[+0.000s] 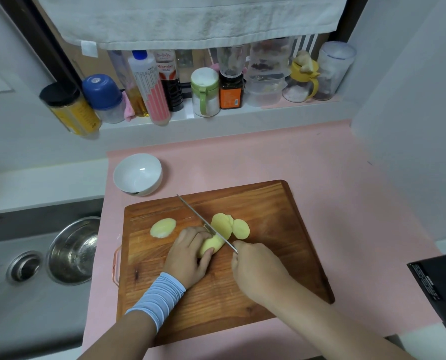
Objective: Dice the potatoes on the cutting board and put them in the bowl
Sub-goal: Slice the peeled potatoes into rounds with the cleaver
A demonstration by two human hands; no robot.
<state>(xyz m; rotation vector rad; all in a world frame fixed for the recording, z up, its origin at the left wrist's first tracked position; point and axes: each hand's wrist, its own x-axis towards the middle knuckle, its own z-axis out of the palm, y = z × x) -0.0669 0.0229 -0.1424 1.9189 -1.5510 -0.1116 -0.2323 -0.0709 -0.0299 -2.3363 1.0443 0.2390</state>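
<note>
At the middle of the cutting board (281, 209), the left hand (188, 255) curls its fingers over the potato (211, 245), whose long axis points far-right to its cut end, where the knife (203, 222), gripped in the right hand (255, 271), crosses it beside the slices (229, 226).

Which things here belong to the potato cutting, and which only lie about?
For the job: cutting board, potato held by the left hand, slices, knife in the right hand, white bowl.

Lying about: steel bowl, jars and bottles, towel, black box.
</note>
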